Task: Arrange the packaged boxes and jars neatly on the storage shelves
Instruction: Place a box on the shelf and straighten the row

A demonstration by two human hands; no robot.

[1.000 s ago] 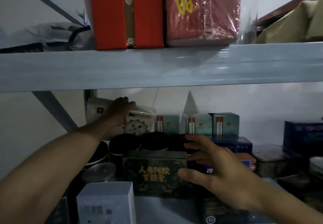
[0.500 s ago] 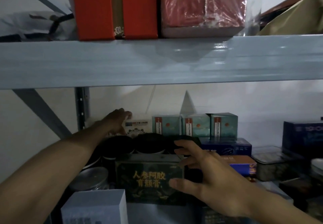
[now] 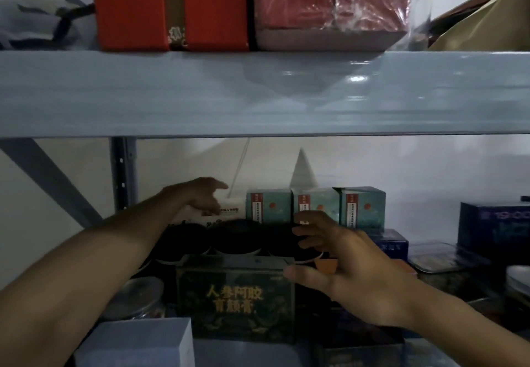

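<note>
Nearest me, at the shelf's front edge, sits a pale matte box (image 3: 137,343) of square-cornered card, and neither of my hands is on it. Overhead, the grey painted shelf beam (image 3: 258,94) carries red cartons (image 3: 129,8) and a red box in crinkled clear film (image 3: 329,5), set side by side; that level looks settled to me. Behind the pale box stands the dark green box (image 3: 235,298), glossy with gold lettering and facing squarely out. My right hand (image 3: 352,275) hovers at its upper right corner, fingers spread and loosely bent, holding nothing. The thumb tip is just beside the corner, but I cannot tell whether it touches. Next back is a row of round jars with black lids (image 3: 235,237), smooth and dim. Past those, my left hand (image 3: 200,194) lies on the white packet (image 3: 226,211), which looks like paper or thin card. It is too blurred to say whether my fingers grip it or only rest there. The packet sits at the back, just left of three teal boxes (image 3: 315,206) lined up near the wall. To the right, blue boxes (image 3: 393,244) and a clear plastic tub (image 3: 438,257) sit at odd depths. I judge the left half nearly tidy, with the white packet to seat and the right side left to straighten
</note>
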